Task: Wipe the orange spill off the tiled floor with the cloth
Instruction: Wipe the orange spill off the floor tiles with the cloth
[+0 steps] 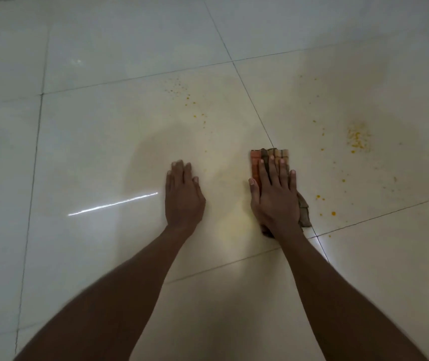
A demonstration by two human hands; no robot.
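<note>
Both bare arms reach forward from the near edge onto a pale, glossy tiled floor [98, 131] crossed by thin dark grout lines.

The right hand [276, 196] lies palm down on a folded striped cloth [256, 158], pressing it flat against the floor. Its fingers [273, 168] are stretched out straight and slightly spread, not curled around the fabric; the thumb rests along the cloth's left edge. The cloth shows orange, brown and tan stripes beyond the fingertips, and a darker brown corner of it sticks out from under the right side of the palm, near where two grout lines cross. The far end of the cloth touches the diagonal grout line that runs away toward the far left.

The left hand [183, 196] rests flat on the bare tile just left of the cloth, apart from it, with fingers extended and close together, holding nothing.

The orange spill [359, 138] shows mainly as a cluster of yellow-orange flecks to the far right of the cloth, well apart from it. Smaller orange drops [333, 213] are scattered to the right of the right hand, and a loose trail of tiny specks [195, 110] lies farther away, beyond the gap between the two hands. A faint yellowish smear tints the tile between the hands and around the cloth.

A bright streak of reflected light [113, 204] lies on the floor to the left of the left hand.
</note>
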